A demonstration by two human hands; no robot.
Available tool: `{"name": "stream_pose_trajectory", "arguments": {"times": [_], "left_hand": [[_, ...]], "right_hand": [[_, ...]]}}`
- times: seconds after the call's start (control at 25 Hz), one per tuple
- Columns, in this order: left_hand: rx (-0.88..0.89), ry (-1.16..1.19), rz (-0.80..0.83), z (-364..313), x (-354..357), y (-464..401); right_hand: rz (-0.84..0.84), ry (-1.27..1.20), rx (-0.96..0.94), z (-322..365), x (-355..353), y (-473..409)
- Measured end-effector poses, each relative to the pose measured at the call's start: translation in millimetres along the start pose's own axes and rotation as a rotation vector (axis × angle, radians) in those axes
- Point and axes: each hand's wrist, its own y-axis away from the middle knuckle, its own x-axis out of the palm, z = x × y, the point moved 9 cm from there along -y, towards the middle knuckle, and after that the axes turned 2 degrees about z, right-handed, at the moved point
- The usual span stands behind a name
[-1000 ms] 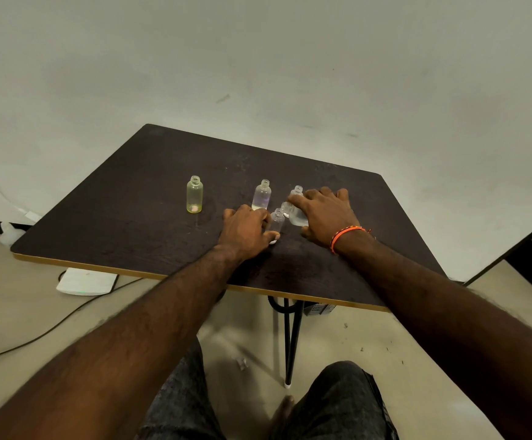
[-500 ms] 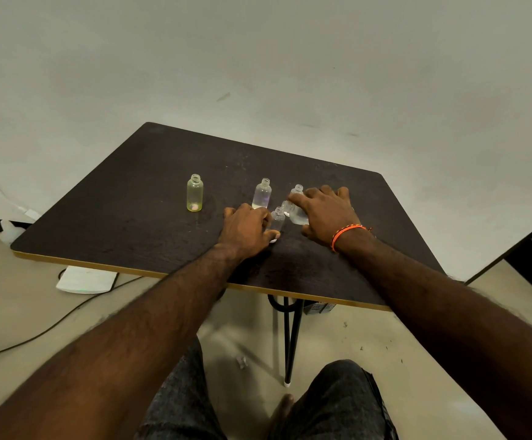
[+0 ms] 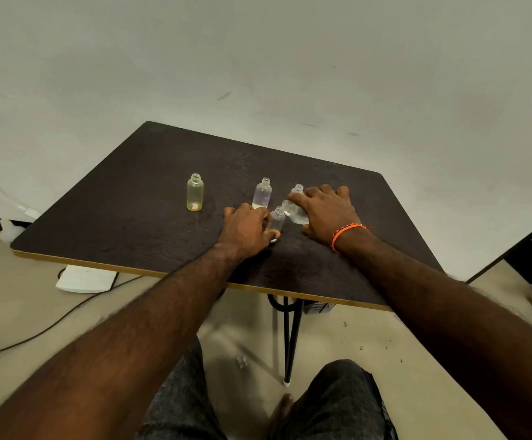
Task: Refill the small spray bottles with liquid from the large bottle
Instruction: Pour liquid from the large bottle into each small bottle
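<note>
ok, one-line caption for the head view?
Both hands, left hand and right hand, among uncapped small bottles on dark table.

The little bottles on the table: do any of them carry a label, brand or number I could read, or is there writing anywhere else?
None can be read.
Yellow-tinted bottle: no label shows.
Clear bottle behind the left hand: bare.
Bottles at the right hand: partly hidden, no print visible.
Dark table, wall: only scuffs, no text.

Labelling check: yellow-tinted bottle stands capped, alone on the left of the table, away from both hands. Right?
Not capped. The head view shows the yellow-tinted bottle with its threaded neck open. The rest holds: it stands alone on the left of the table, away from both hands.
</note>
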Motion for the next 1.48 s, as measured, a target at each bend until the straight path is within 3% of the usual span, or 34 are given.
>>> {"name": "stream_pose_trajectory", "arguments": {"times": [1.48], "left_hand": [[0.01,-0.015,-0.001,-1.4,-0.4,1.1]], "right_hand": [[-0.005,0.004,-0.006,0.8,-1.0,0.4]]}}
